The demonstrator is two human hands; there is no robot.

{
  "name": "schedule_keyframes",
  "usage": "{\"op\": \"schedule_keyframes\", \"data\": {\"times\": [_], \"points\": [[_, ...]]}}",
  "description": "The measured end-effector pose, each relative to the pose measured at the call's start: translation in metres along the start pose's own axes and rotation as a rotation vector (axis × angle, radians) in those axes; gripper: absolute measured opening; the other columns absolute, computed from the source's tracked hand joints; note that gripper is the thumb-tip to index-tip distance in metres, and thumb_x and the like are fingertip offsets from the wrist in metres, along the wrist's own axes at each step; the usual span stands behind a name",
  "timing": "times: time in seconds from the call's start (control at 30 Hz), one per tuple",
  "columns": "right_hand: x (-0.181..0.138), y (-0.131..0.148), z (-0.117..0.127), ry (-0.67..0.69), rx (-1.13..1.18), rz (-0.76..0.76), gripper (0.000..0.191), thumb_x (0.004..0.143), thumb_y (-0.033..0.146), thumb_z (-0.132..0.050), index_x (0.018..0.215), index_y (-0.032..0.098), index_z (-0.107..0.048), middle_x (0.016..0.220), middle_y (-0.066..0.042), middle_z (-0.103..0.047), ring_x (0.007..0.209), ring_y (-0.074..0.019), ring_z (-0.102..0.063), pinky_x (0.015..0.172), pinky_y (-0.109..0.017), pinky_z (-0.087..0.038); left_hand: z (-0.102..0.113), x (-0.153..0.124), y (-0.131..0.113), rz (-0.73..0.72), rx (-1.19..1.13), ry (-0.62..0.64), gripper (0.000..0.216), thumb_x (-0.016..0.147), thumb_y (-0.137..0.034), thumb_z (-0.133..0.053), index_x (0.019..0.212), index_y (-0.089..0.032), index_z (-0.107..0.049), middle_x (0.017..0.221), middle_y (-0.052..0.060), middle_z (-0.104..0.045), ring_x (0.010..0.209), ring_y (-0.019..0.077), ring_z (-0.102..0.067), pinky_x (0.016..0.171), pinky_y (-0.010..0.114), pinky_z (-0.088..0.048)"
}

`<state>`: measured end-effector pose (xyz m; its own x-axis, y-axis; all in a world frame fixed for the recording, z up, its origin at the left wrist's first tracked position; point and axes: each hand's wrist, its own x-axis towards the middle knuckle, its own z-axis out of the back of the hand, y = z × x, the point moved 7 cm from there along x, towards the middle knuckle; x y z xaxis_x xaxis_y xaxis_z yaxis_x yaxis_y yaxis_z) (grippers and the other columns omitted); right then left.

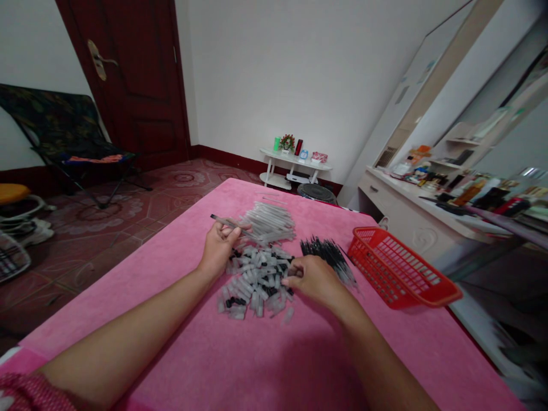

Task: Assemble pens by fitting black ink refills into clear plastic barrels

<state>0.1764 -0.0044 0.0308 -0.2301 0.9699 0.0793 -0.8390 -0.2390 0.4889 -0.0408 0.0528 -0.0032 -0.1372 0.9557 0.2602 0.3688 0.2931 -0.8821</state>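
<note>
My left hand (219, 246) is closed around a clear pen barrel (226, 220) that sticks out to the upper left, above a heap of clear pen caps (256, 282) on the pink table (257, 354). My right hand (312, 279) rests at the right edge of that heap with its fingers curled, pinching something small I cannot make out. Beyond my left hand lies a stack of clear pen barrels (270, 221). A bundle of black pen refills (327, 254) lies just past my right hand.
A red plastic basket (398, 268) stands at the right of the table, tilted toward its edge. To the right is a white dresser (411, 211) with bottles and a mirror. A folding chair (64, 137) and a dark red door (137, 80) are at the left.
</note>
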Motion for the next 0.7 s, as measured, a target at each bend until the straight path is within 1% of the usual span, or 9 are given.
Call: {"op": "schedule_keyframes", "data": {"times": [0.07, 0.13, 0.2, 0.3, 0.4, 0.5, 0.6, 0.7], "points": [[-0.004, 0.005, -0.002, 0.023, -0.156, -0.038, 0.018, 0.061, 0.034, -0.075, 0.054, 0.021, -0.065, 0.053, -0.001, -0.06, 0.05, -0.0132, -0.052, 0.047, -0.024, -0.022, 0.002, 0.001, 0.006, 0.069, -0.091, -0.02, 0.036, 0.072, -0.031, -0.072, 0.094, -0.018, -0.046, 0.094, 0.006, -0.07, 0.083, 0.0173, -0.069, 0.071, 0.029, -0.056], [-0.006, 0.009, -0.006, 0.036, -0.256, -0.063, 0.02, 0.059, 0.037, -0.077, 0.053, 0.021, -0.065, 0.056, -0.003, -0.063, 0.053, -0.0156, -0.055, 0.048, -0.025, -0.022, 0.004, 0.002, 0.011, 0.113, -0.138, -0.032, 0.035, 0.071, -0.028, -0.073, 0.095, -0.017, -0.049, 0.095, 0.007, -0.07, 0.084, 0.0163, -0.069, 0.073, 0.027, -0.056], [-0.007, 0.012, -0.01, 0.043, -0.306, -0.073, 0.019, 0.058, 0.035, -0.078, 0.054, 0.021, -0.065, 0.06, -0.005, -0.065, 0.056, -0.0175, -0.058, 0.049, -0.025, -0.024, 0.004, 0.003, 0.013, 0.131, -0.151, -0.028, 0.034, 0.072, -0.027, -0.073, 0.096, -0.017, -0.051, 0.096, 0.007, -0.07, 0.085, 0.0158, -0.069, 0.075, 0.027, -0.056], [-0.008, 0.013, -0.013, 0.045, -0.318, -0.059, 0.016, 0.058, 0.031, -0.076, 0.053, 0.021, -0.064, 0.062, -0.006, -0.066, 0.057, -0.0183, -0.059, 0.05, -0.025, -0.025, 0.004, 0.003, 0.014, 0.138, -0.152, -0.009, 0.036, 0.072, -0.028, -0.074, 0.096, -0.016, -0.05, 0.097, 0.008, -0.07, 0.085, 0.0168, -0.069, 0.074, 0.027, -0.057], [-0.007, 0.014, -0.012, 0.001, -0.251, -0.024, 0.009, 0.061, 0.024, -0.069, 0.055, 0.02, -0.063, 0.059, -0.005, -0.064, 0.054, -0.0164, -0.056, 0.049, -0.025, -0.024, 0.001, 0.0, 0.013, 0.148, -0.149, 0.01, 0.038, 0.071, -0.029, -0.075, 0.095, -0.016, -0.049, 0.095, 0.008, -0.07, 0.085, 0.0182, -0.069, 0.073, 0.028, -0.058], [-0.004, 0.015, -0.01, -0.054, -0.105, 0.002, 0.006, 0.063, 0.019, -0.063, 0.057, 0.019, -0.061, 0.055, -0.001, -0.06, 0.051, -0.0133, -0.052, 0.047, -0.023, -0.024, -0.006, -0.004, 0.012, 0.168, -0.133, 0.043, 0.038, 0.071, -0.031, -0.075, 0.095, -0.016, -0.05, 0.092, 0.007, -0.07, 0.081, 0.0176, -0.07, 0.072, 0.028, -0.058], [-0.001, 0.016, -0.01, -0.098, 0.04, 0.009, 0.006, 0.065, 0.02, -0.06, 0.059, 0.018, -0.058, 0.055, 0.001, -0.058, 0.052, -0.0123, -0.051, 0.048, -0.021, -0.027, -0.014, -0.008, 0.01, 0.175, -0.124, 0.095, 0.038, 0.071, -0.032, -0.074, 0.095, -0.016, -0.05, 0.091, 0.006, -0.07, 0.077, 0.0171, -0.07, 0.07, 0.028, -0.059], [0.002, 0.018, -0.01, -0.136, 0.12, 0.018, 0.005, 0.066, 0.021, -0.062, 0.068, 0.017, -0.06, 0.057, 0.001, -0.058, 0.053, -0.0117, -0.051, 0.05, -0.021, -0.031, -0.019, -0.011, 0.01, 0.178, -0.116, 0.126, 0.037, 0.072, -0.033, -0.074, 0.095, -0.015, -0.05, 0.092, 0.007, -0.071, 0.077, 0.0171, -0.07, 0.071, 0.029, -0.059]]}}
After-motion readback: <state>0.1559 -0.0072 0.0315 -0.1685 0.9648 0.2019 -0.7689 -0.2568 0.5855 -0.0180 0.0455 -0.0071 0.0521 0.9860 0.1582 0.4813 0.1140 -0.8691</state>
